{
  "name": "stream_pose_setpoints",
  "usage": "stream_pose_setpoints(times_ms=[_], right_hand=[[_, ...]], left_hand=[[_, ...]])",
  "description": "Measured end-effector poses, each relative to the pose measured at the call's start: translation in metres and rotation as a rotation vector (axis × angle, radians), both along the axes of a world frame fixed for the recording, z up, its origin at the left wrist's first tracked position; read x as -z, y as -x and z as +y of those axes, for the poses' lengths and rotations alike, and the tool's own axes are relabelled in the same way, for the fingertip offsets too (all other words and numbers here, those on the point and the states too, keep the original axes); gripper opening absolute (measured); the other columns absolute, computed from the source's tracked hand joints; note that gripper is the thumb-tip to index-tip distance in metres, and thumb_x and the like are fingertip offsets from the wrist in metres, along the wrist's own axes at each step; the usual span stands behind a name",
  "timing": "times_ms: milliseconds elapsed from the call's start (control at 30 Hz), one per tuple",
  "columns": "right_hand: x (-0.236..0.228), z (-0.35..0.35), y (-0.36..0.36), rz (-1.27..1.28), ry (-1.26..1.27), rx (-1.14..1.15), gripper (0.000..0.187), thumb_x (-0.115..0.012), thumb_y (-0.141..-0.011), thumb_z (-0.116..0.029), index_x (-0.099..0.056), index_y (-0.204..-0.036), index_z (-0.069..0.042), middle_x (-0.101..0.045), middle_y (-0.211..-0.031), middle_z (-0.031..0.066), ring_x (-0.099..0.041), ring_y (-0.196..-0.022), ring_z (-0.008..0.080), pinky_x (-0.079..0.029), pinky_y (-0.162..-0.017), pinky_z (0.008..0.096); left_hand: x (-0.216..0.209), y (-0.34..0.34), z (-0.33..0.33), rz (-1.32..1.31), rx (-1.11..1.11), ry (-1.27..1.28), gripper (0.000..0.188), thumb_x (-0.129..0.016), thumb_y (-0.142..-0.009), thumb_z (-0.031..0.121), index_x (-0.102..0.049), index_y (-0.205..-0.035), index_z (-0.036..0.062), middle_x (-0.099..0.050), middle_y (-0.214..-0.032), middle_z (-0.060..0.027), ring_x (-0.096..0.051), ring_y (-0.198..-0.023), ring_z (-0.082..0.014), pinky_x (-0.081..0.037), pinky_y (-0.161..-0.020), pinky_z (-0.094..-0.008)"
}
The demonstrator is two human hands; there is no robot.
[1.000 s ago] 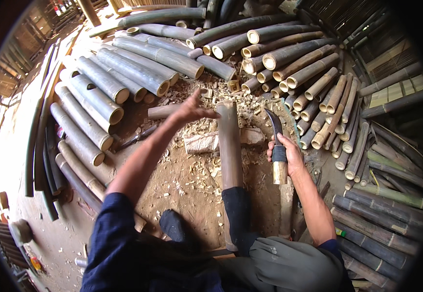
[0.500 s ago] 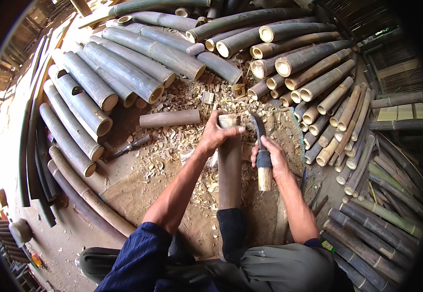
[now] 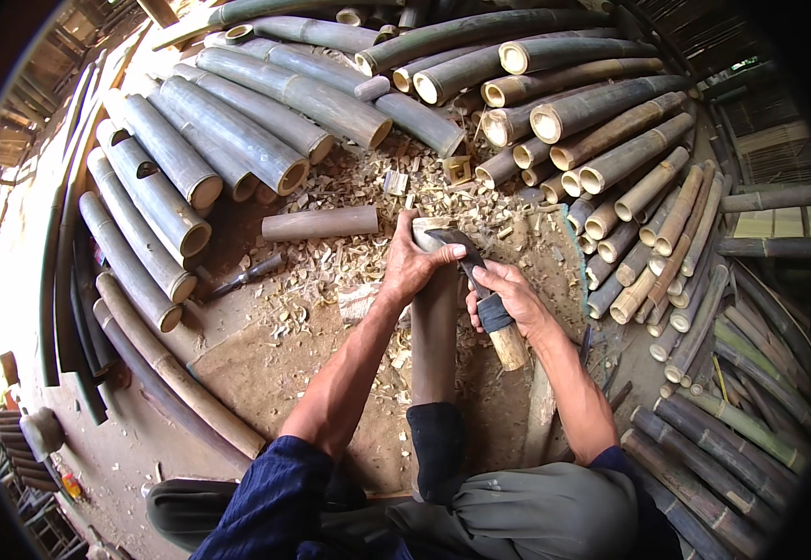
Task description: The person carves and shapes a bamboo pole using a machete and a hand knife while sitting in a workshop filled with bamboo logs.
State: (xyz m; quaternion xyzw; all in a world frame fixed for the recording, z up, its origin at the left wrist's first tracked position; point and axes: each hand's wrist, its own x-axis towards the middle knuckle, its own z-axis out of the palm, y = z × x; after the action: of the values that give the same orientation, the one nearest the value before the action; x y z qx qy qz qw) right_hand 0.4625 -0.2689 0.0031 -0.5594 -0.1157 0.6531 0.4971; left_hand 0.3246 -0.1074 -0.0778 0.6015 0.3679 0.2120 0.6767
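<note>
A brownish bamboo tube point(image 3: 434, 345) runs away from me between my legs, with a pale cut far end. My left hand point(image 3: 411, 266) is wrapped around the tube near that end, its thumb lying across the top. In my right hand point(image 3: 517, 303) is a knife point(image 3: 506, 347) with a dark, curved blade and a pale wooden handle bound in dark wrapping. The blade reaches left over the tube's pale end, close to my left thumb. Whether its edge touches the tube I cannot tell. A dark sock point(image 3: 437, 443) covers the near end of the tube.
Wood chips point(image 3: 317, 280) litter the ground and a brown mat point(image 3: 256, 373). A short brown tube point(image 3: 320, 224) and a dark-handled tool point(image 3: 249, 273) lie left of my hands. Thick bamboo lengths point(image 3: 237, 131) spread out at the far left; stacked bamboo point(image 3: 592, 121) fills the right.
The knife has moved left, and its blade has swung from beside the tube to over its far end. The handle now tilts. My left hand keeps its grip.
</note>
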Motion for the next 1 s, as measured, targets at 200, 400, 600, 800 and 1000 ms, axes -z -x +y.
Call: stream_pose_setpoints(times_ms=[200, 400, 600, 800, 1000], right_hand=[[0.01, 0.0, 0.004, -0.019, -0.055, 0.113, 0.03, -0.061, -0.107, -0.037, -0.057, -0.101, -0.008, -0.069, -0.074, 0.0097, -0.07, -0.056, 0.0193, -0.058, -0.049, 0.0327], [0.025, 0.031, 0.009, 0.072, -0.069, 0.377, 0.026, -0.056, -0.11, -0.031, -0.057, -0.106, -0.006, -0.07, -0.078, 0.013, -0.071, -0.059, 0.0232, -0.062, -0.05, 0.0379], [-0.02, 0.016, 0.022, 0.003, 0.054, 0.129, 0.023, -0.057, -0.109, -0.028, -0.055, -0.107, -0.005, -0.07, -0.076, 0.0141, -0.07, -0.056, 0.0228, -0.061, -0.049, 0.037], [-0.01, 0.018, 0.023, 0.005, 0.025, 0.127, 0.025, -0.057, -0.109, -0.031, -0.055, -0.106, -0.006, -0.07, -0.076, 0.0137, -0.07, -0.055, 0.0224, -0.061, -0.048, 0.036], [0.002, 0.027, 0.01, 0.122, -0.001, 0.231, 0.024, -0.057, -0.109, -0.028, -0.056, -0.104, -0.005, -0.07, -0.077, 0.0145, -0.071, -0.058, 0.0241, -0.062, -0.049, 0.0377]], left_hand=[[-0.015, -0.004, 0.0, 0.104, -0.013, -0.053, 0.101, -0.102, -0.062, 0.05, -0.052, -0.133, -0.0024, -0.072, -0.11, -0.0202, -0.071, -0.102, -0.028, -0.06, -0.087, -0.0395], [-0.019, -0.014, 0.0, 0.161, -0.067, -0.062, 0.095, -0.1, -0.068, 0.047, -0.05, -0.132, -0.0015, -0.07, -0.112, -0.0212, -0.068, -0.104, -0.0302, -0.057, -0.091, -0.0424], [-0.006, 0.008, -0.005, -0.228, -0.025, 0.351, 0.109, -0.101, -0.07, 0.04, -0.038, -0.153, 0.0061, -0.06, -0.133, -0.0195, -0.059, -0.125, -0.0292, -0.052, -0.105, -0.0414], [-0.001, -0.001, -0.005, -0.154, -0.101, 0.272, 0.097, -0.1, -0.072, 0.04, -0.045, -0.141, 0.0008, -0.064, -0.124, -0.0196, -0.064, -0.113, -0.0258, -0.056, -0.096, -0.0393], [-0.001, -0.009, -0.001, -0.072, -0.095, 0.206, 0.08, -0.096, -0.079, 0.037, -0.049, -0.133, 0.0015, -0.066, -0.119, -0.0172, -0.065, -0.109, -0.0226, -0.056, -0.095, -0.0371]])
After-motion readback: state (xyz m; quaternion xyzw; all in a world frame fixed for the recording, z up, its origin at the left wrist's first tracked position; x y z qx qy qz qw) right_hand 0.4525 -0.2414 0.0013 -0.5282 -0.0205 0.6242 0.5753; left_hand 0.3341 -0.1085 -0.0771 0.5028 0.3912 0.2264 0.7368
